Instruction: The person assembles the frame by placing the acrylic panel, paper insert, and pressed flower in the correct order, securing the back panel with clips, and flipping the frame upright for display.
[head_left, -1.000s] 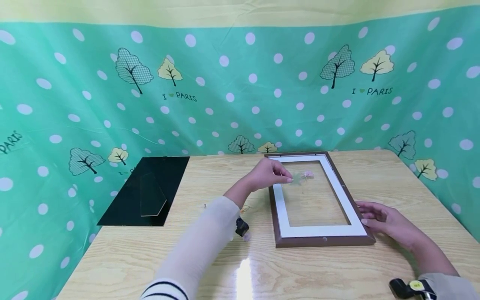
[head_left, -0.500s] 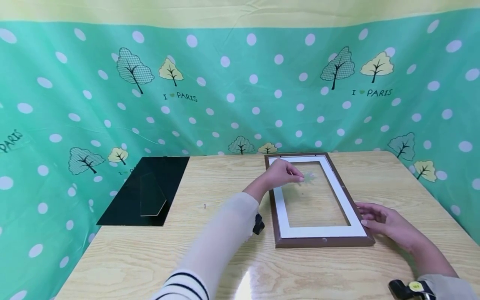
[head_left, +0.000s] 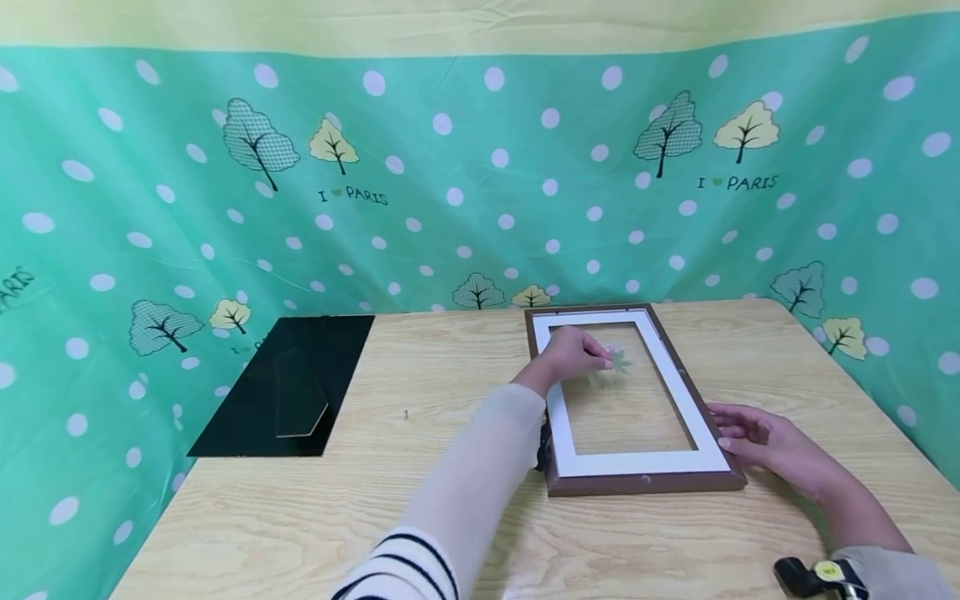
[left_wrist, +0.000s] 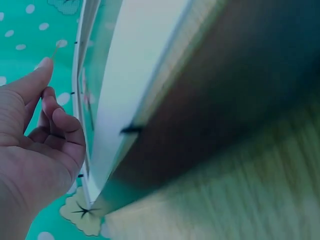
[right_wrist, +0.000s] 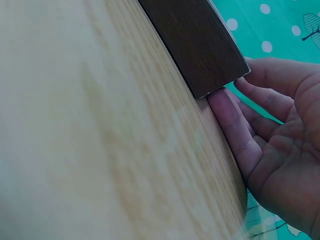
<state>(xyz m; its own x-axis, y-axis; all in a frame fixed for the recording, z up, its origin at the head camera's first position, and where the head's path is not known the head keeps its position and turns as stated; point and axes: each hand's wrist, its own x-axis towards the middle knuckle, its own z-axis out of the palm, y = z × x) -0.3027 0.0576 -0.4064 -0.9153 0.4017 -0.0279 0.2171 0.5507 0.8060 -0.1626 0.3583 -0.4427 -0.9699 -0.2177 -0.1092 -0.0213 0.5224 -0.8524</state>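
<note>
A brown picture frame [head_left: 645,482] lies on the table, with a white mat [head_left: 573,421] around a see-through middle. Over its far-left part, my left hand [head_left: 572,353] pinches a small flower sprig [head_left: 619,362] with pale petals and green leaves. In the left wrist view, a thin stem [left_wrist: 55,49] sticks out past the thumb tip. At the frame's right side, my right hand [head_left: 772,442] holds the edge with thumb and fingers. The right wrist view shows those fingers [right_wrist: 227,107] at a corner of the brown edge.
A black backing board [head_left: 258,408] with a fold-out stand lies at the left of the wooden table [head_left: 360,508]. A tiny dark bit [head_left: 407,414] lies between board and frame. Behind the table hangs a green dotted cloth [head_left: 427,158].
My left hand has shifted right, further over the frame, with the sprig. Its sleeve now hides the small flower pieces that lay left of the frame. My right hand stays in place.
</note>
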